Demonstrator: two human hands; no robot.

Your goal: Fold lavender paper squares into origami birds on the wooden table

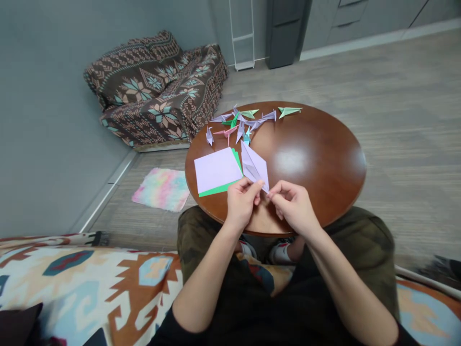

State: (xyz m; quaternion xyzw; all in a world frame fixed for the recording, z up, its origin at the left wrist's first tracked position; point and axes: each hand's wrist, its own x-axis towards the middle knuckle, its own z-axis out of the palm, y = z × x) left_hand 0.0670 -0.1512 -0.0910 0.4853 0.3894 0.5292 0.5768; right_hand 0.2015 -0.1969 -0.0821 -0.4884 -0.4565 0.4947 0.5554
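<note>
A partly folded sheet of lilac origami paper (255, 162) is held over the near part of the round wooden table, its long point aimed away from me. My left hand (245, 199) pinches its lower edge between thumb and fingers. At the near right tip, my right hand (290, 199) has thumb and forefinger closed on the paper's corner. Just left of the folded paper lies a stack of square sheets (218, 170), lilac on top with green showing beneath. Fingers partly cover the tip of the folded paper.
Several folded paper cranes (239, 126) in lilac, green, pink and blue sit along the far left of the table (324, 163). A light green crane (289, 112) stands apart at the far edge. Beyond are a covered sofa (158, 91), a pastel mat (162, 189) and a white rack (243, 36).
</note>
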